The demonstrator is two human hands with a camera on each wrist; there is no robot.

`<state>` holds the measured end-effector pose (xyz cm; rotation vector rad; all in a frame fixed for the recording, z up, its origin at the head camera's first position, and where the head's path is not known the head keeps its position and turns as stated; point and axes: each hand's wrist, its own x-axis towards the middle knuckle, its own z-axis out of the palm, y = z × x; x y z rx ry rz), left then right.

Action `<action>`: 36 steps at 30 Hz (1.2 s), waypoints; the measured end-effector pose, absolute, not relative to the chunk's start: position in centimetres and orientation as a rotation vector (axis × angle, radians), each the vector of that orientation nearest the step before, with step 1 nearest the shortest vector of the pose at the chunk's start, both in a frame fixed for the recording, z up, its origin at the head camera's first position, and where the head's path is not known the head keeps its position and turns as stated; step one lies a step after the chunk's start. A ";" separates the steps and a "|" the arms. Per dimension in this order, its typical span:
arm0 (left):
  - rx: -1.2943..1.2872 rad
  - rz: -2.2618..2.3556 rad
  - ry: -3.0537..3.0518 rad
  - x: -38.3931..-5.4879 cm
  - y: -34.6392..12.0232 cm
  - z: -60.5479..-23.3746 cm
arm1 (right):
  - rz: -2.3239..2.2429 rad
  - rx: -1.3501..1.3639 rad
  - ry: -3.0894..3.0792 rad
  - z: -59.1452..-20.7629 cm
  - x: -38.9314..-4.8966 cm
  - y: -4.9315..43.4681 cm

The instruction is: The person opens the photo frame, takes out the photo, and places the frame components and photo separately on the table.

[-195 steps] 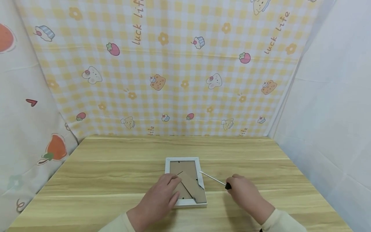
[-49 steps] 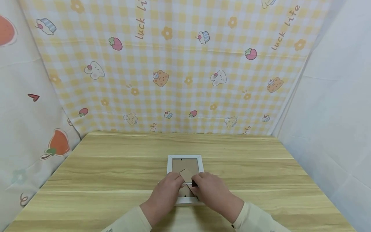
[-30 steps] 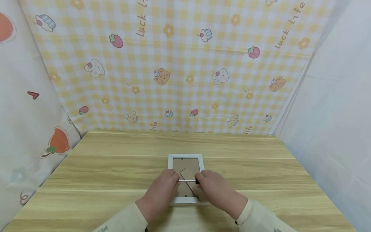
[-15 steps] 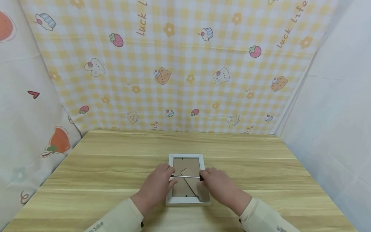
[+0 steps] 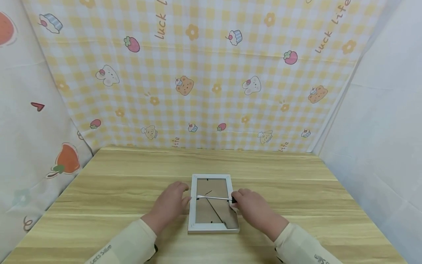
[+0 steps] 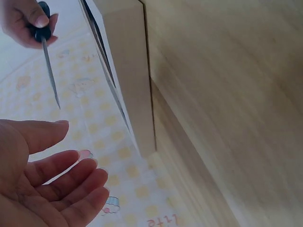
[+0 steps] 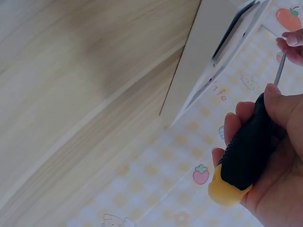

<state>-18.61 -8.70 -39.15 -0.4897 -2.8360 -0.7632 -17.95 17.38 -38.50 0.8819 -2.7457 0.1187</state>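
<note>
A white picture frame [image 5: 214,228] lies face down on the wooden table, its brown backing board [image 5: 211,214] up, with small dark tabs at the inner edges. My right hand [image 5: 255,212] grips a screwdriver [image 7: 246,146] by its black and yellow handle at the frame's right side. The metal shaft [image 5: 214,198] reaches left across the backing, its flat tip near the left inner edge. My left hand [image 5: 169,205] is just left of the frame, fingers relaxed and slightly bent, holding nothing; in the left wrist view its thumb stands apart from the fingers.
The wooden table [image 5: 132,176] stretches around the frame on all sides. A yellow checked cloth [image 5: 204,73] with cartoon prints hangs behind it. Pale cloths hang at the left [image 5: 29,128] and right [image 5: 376,128].
Earlier the left hand was on the frame, then at the screwdriver's tip; now it has let go and drawn left. The right hand, holding the screwdriver, has shifted slightly right since the hands met over the frame.
</note>
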 end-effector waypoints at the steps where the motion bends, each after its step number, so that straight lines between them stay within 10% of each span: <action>1: -0.473 -0.783 -2.851 -18.7 -8.8 -39.1 | 0.121 0.878 -2.750 -38.6 -18.0 17.5; 36: -0.272 -1.311 -3.036 -20.5 -8.0 -40.4 | 0.030 0.891 -2.853 -39.8 -19.0 18.2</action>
